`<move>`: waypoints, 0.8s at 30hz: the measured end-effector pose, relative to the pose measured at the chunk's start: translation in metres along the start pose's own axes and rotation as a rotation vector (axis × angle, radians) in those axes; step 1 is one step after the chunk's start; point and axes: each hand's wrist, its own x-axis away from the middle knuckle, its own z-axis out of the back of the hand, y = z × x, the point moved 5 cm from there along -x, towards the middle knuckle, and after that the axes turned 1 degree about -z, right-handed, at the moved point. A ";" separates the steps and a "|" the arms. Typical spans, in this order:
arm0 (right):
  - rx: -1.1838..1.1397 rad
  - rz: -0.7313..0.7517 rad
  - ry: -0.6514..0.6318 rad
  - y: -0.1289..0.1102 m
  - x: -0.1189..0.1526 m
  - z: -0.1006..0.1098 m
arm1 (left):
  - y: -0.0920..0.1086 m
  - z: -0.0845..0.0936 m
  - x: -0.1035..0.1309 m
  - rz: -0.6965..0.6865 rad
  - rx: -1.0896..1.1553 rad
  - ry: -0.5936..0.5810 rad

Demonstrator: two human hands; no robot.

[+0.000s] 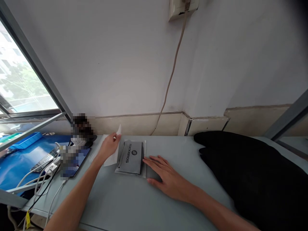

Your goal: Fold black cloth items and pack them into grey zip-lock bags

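A dark grey pouch [134,158] printed ROCKBROS lies flat inside a clear plastic bag [143,171] on the grey table. To its left, my left hand [111,146] pinches a white sheet of paper [112,159] by its upper corner, and that corner sticks up above the fingers. The sheet's lower part rests beside the bag. My right hand [165,176] is spread palm down at the right side of the bag, its fingertips at the bag's edge and its thumb apart.
On the left lie a phone [80,162], white cables [39,179] and a metal frame bar [33,130]. Beyond the bar, a blue tray [29,141] stands on a blue surface. Black cloth [250,173] covers the right side. A cable [172,73] hangs from a wall socket [181,9].
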 end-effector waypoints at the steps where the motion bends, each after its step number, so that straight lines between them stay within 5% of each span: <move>1: -0.053 -0.016 0.019 0.001 0.000 0.001 | 0.006 -0.001 0.003 -0.005 0.133 -0.017; 3: -0.195 -0.074 0.082 0.004 0.000 0.003 | 0.021 -0.009 0.014 0.007 0.513 -0.125; 6: -0.416 -0.124 0.174 0.007 -0.002 0.008 | 0.052 -0.032 0.039 -0.015 0.983 -0.484; 8: -0.507 -0.101 0.201 0.005 -0.004 0.011 | 0.074 -0.043 0.058 -0.122 1.078 -0.718; 10: -0.555 -0.068 0.198 0.000 -0.005 0.014 | 0.087 -0.052 0.070 -0.211 1.081 -0.833; 17: -0.625 -0.137 0.184 0.004 -0.005 0.009 | 0.095 -0.068 0.079 -0.256 1.085 -0.659; 24: -0.654 -0.175 0.227 0.010 -0.006 0.006 | 0.102 -0.063 0.087 -0.310 1.041 -0.518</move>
